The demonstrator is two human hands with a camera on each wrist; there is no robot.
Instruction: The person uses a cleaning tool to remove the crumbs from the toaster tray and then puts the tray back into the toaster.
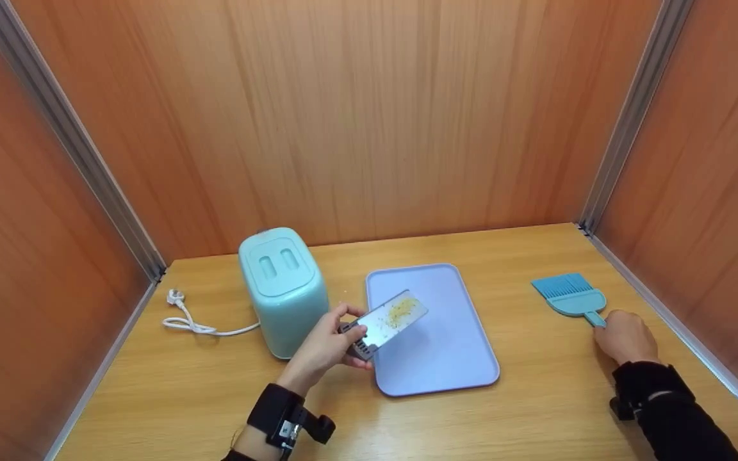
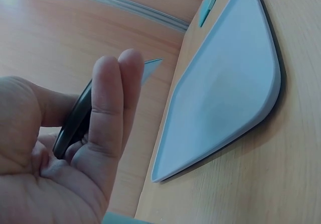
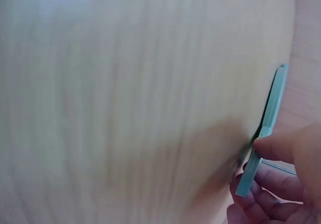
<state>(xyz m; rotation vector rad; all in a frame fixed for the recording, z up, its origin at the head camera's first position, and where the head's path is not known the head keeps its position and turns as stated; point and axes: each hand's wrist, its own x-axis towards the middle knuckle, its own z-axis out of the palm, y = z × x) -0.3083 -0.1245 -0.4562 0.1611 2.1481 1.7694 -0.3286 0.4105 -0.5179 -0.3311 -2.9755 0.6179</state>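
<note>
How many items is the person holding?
2: a metal plate in the left hand, over the tray, and a blue brush in the right hand, right of the tray. No others show.

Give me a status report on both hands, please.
Left hand holding metal plate with yellow crumbs, raised over lilac tray. Right hand gripping blue brush. Nothing seen standing between brush and tray.

The metal plate (image 1: 380, 328), strewn with yellow crumbs (image 1: 401, 312), tilts in the left hand (image 1: 332, 339) above the lilac tray (image 1: 449, 358); the blue brush (image 1: 575, 303) points bristles-away in the right hand (image 1: 628, 336).
</note>
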